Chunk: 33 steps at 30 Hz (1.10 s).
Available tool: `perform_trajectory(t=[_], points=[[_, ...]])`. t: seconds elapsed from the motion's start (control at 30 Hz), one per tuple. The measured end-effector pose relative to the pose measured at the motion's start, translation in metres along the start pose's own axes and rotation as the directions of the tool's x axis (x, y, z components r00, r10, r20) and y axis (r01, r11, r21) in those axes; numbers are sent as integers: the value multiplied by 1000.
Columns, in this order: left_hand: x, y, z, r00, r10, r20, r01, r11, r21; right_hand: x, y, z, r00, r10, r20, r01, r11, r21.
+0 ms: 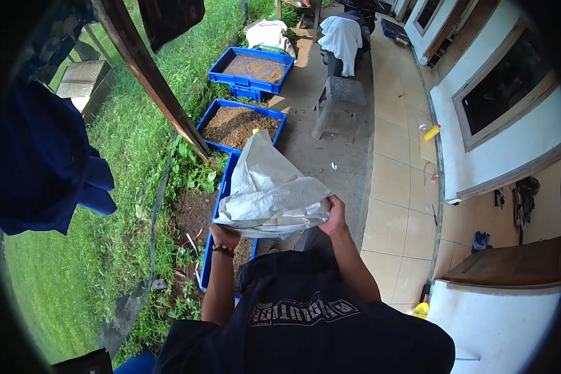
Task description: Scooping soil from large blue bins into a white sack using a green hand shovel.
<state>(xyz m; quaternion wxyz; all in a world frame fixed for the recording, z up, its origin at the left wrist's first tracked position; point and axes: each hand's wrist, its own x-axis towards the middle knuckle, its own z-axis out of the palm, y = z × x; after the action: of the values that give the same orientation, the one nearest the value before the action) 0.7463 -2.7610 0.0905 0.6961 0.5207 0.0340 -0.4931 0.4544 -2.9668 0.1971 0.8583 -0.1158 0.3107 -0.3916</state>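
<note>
I hold a white woven sack [271, 206] out at waist height with both hands. My left hand [225, 234] is closed on its lower left corner, and my right hand [333, 215] grips its right edge. Below the sack is a long blue crate [209, 262], partly hidden by the sack and my arms, with brownish material inside. Just beyond it sits another blue crate [279, 129] filled with brown granular material [227, 124]; something small and yellow shows behind the sack there.
Farther ahead are stacked blue crates [243, 81], a grey stool [343, 93] and a motorbike with a white cloth [341, 37]. A wooden post [146, 81], hanging dark cloths [50, 162] and grass flank my left; a tiled walkway [393, 230] and wall line my right.
</note>
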Motion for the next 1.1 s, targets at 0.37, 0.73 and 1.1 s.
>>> perform_trajectory(t=[0.37, 0.73, 1.1], points=[[141, 37, 270, 634, 626, 454, -465, -160, 871, 228, -140, 27, 945, 326, -16, -307, 871, -384], [205, 101, 384, 935, -304, 183, 258, 937, 238, 484, -324, 60, 809, 531, 251, 230, 106, -967], [387, 110, 469, 996, 48, -78, -56, 993, -101, 633, -308, 144, 902, 426, -61, -257, 421, -870]])
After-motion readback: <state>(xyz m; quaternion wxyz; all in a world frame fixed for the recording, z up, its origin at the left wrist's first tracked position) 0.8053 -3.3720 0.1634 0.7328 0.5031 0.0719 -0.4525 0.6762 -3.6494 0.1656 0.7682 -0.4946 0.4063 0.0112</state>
